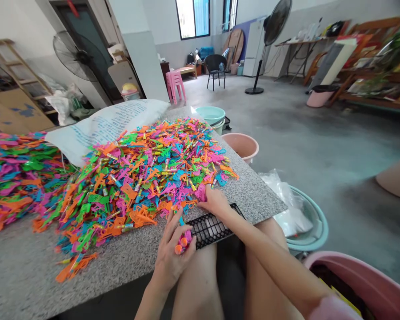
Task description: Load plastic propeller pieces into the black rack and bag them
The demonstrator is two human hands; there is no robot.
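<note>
A large heap of small plastic toy pieces (146, 173) in pink, orange, green and blue covers much of the speckled stone tabletop (253, 202). My left hand (168, 253) is closed around a few pink and orange plastic pieces (186, 238), beside the left end of a black lattice basket (211, 229). This basket sits at the table's near edge, above my lap. At the heap's right front edge, my right hand (216, 202) pinches a pink plastic piece (200, 193), its forearm passing over the basket's right end.
A white printed sack (110, 122) lies behind the heap. Along the table's right side are a teal basin (211, 114), a pink tub (242, 144), a teal basin holding clear plastic bags (291, 213), and a larger pink tub (363, 271). A stand fan (263, 53) stands farther back.
</note>
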